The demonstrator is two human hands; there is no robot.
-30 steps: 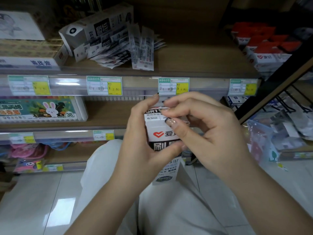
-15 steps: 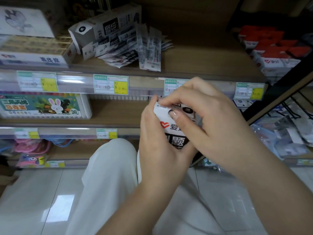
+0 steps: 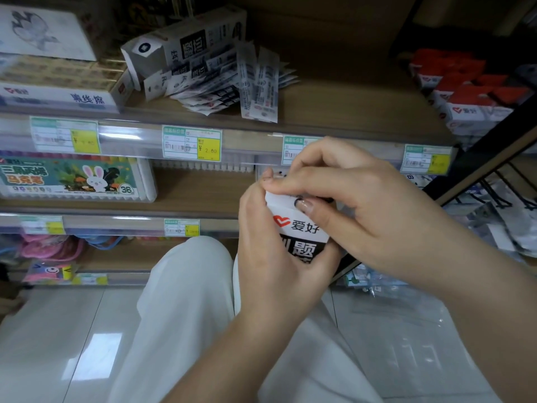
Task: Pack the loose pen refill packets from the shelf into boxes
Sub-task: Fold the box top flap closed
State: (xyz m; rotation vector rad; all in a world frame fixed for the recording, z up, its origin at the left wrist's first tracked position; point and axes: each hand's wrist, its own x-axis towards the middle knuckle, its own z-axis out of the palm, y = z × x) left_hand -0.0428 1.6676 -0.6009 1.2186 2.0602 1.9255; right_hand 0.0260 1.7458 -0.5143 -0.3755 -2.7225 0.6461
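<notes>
Pen refill packets (image 3: 229, 82) lie loose in a fanned heap on the top shelf (image 3: 334, 112), toward its middle, some leaning against an opened box on its side (image 3: 186, 42) at the back, the nearest ones hanging close to the front edge. Well below them, in front of the lower shelves, a small white-and-black box (image 3: 299, 231) is held upright between both hands, over the person's lap. Left hand (image 3: 270, 257) is curled round the box from the side and underneath, thumb up by the top corner; right hand (image 3: 363, 216) comes over the top, its fingertips (image 3: 305, 205) pinching and pressing at the upper flap. I would say the top is being worked shut or open; which, I cannot tell, nor whether anything is inside, since the fingers cover the opening. Along the shelf's front edge runs a row of price tags (image 3: 191, 142); to the left sit flat cartons (image 3: 58, 88), below them a rabbit-printed marker set (image 3: 72, 178), and at the right end red-and-white boxes (image 3: 465, 91). As for trouble: the thin flap could crease or tear if pushed crooked, and a tight squeeze from the left hand may bow the walls so the tab misses its slot. The heap above looks precarious too; a careless reach could sweep packets over the edge to the tiled floor (image 3: 72, 344).
</notes>
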